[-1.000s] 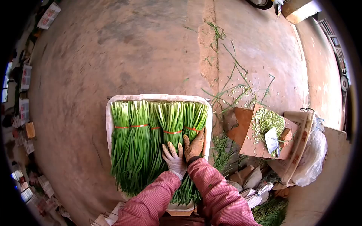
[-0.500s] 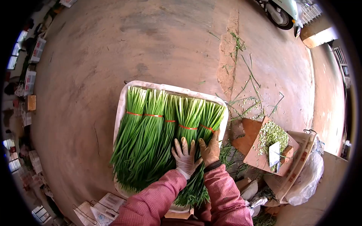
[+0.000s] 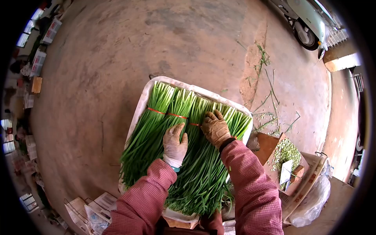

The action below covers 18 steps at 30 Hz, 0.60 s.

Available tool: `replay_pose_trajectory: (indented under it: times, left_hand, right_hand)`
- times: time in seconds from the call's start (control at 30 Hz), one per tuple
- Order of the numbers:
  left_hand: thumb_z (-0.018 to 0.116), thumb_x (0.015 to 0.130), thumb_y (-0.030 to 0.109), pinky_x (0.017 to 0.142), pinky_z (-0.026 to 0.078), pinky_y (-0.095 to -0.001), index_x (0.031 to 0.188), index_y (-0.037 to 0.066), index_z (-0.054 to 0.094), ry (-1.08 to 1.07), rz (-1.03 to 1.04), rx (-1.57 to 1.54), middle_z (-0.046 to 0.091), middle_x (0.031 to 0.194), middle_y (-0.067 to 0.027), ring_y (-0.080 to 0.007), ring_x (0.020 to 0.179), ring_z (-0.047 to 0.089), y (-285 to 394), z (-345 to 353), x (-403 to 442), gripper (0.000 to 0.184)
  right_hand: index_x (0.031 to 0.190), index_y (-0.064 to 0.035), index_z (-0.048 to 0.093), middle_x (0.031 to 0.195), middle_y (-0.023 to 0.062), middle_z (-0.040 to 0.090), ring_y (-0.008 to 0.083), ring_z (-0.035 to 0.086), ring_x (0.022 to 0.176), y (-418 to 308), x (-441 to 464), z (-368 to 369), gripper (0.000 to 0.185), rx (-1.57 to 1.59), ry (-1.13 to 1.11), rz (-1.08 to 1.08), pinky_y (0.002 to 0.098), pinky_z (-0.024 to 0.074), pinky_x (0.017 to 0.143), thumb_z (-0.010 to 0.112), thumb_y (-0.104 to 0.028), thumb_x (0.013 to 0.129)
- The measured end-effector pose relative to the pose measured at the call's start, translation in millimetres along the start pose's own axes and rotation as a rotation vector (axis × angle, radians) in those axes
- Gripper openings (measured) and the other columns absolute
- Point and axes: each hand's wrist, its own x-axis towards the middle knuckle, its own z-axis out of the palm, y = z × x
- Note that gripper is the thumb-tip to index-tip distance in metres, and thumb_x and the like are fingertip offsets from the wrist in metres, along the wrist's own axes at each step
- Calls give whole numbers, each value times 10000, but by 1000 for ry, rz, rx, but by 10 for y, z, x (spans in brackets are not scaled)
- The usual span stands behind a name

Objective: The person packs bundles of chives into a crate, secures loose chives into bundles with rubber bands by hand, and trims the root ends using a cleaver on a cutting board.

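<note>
Several bundles of green garlic chives, one of them (image 3: 156, 105) at the left end, lie side by side in a white plastic crate (image 3: 138, 111). Red bands, such as the one on the second bundle (image 3: 177, 116), tie them near their pale cut ends. My gloved left hand (image 3: 175, 145) rests on the leaves below that band, fingers stretched out and thumb apart. Farther right, my gloved right hand (image 3: 216, 129) bends its fingers over a bundle near its pale ends, hiding that bundle's band. The leaf tips spread toward me.
At the right, a brown board (image 3: 288, 158) bears chopped pale trimmings and a white card (image 3: 286, 171). Beside it are a basket (image 3: 305, 196) and a clear plastic bag (image 3: 315, 203). Loose stalks (image 3: 271, 88) litter the floor. A scooter (image 3: 307, 29) stands at the far right.
My left hand has shifted left and up across the leaves. My right hand has moved up, from the rightmost bundle to the one beside it. The view has turned, so the crate looks more slanted.
</note>
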Motion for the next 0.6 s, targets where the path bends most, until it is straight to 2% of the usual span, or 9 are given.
replay_pose_trajectory:
  times: [0.1, 0.17, 0.23, 0.3, 0.37, 0.4, 0.43, 0.5, 0.6]
  left_hand:
    - [618, 701, 41, 880, 411, -377, 1098, 27, 536, -84, -39, 77, 565, 1043, -112, -288, 993, 500, 95, 59, 191, 406]
    - [632, 701, 79, 892, 403, -379, 1106, 28, 537, -133, -52, 95, 558, 1063, -114, -284, 1004, 492, 103, 170, 311, 418]
    - [639, 703, 113, 899, 396, -378, 1101, 27, 540, -153, 30, 204, 546, 1086, -117, -284, 1016, 483, 123, 328, 452, 420]
    - [662, 701, 170, 896, 388, -387, 1109, 5, 522, -157, 167, 267, 523, 1128, -119, -278, 1024, 469, 69, 474, 659, 461]
    - [698, 677, 221, 885, 392, -386, 1126, -6, 501, -243, 25, 517, 512, 1145, -112, -270, 1026, 457, 203, 553, 826, 540]
    - [732, 649, 262, 867, 405, -379, 1173, -19, 441, -331, -43, 594, 480, 1150, -124, -275, 1025, 450, 269, 579, 873, 662]
    - [732, 649, 262, 867, 405, -379, 1173, -19, 441, -339, -36, 610, 480, 1150, -124, -275, 1025, 450, 311, 613, 846, 662]
    - [744, 642, 273, 859, 411, -383, 1206, -26, 385, -412, -210, 675, 443, 1144, -141, -286, 1016, 449, 384, 649, 700, 732]
    - [759, 618, 327, 854, 407, -393, 1247, -37, 337, -413, -321, 687, 427, 1142, -151, -291, 1011, 450, 246, 634, 290, 840]
  right_hand:
    - [783, -169, 575, 936, 4, 549, 188, 430, 1128, 46, -175, 210, 81, 106, 330, 53, 420, 207, 1039, 516, -224, 771]
    - [831, -143, 600, 973, 7, 574, 195, 429, 1141, 54, -221, 161, 120, 129, 350, 55, 420, 206, 1043, 529, -213, 765]
    - [879, -123, 616, 1012, 12, 588, 202, 427, 1152, 64, -260, 125, 166, 178, 326, 53, 424, 209, 1042, 529, -204, 763]
    - [909, -143, 627, 1066, 21, 577, 212, 409, 1187, 73, -279, 73, 193, 187, 257, 52, 428, 202, 1046, 508, -241, 794]
    - [926, -146, 627, 1077, 19, 572, 208, 403, 1193, 91, -304, 115, 204, 200, 302, 34, 430, 197, 1047, 514, -241, 786]
    - [926, -146, 627, 1077, 19, 572, 208, 403, 1193, 97, -315, 127, 204, 214, 312, 40, 430, 197, 1047, 514, -241, 786]
    - [936, -147, 627, 1088, 20, 568, 206, 398, 1198, 98, -336, 109, 212, 245, 304, 48, 430, 194, 1048, 513, -240, 784]
    - [946, -147, 626, 1099, 21, 564, 204, 392, 1203, 107, -367, 125, 220, 291, 299, 59, 430, 191, 1050, 511, -239, 782]
    - [974, -144, 620, 1125, 26, 555, 202, 385, 1210, 122, -360, 108, 243, 298, 283, 44, 426, 178, 1056, 494, -237, 789]
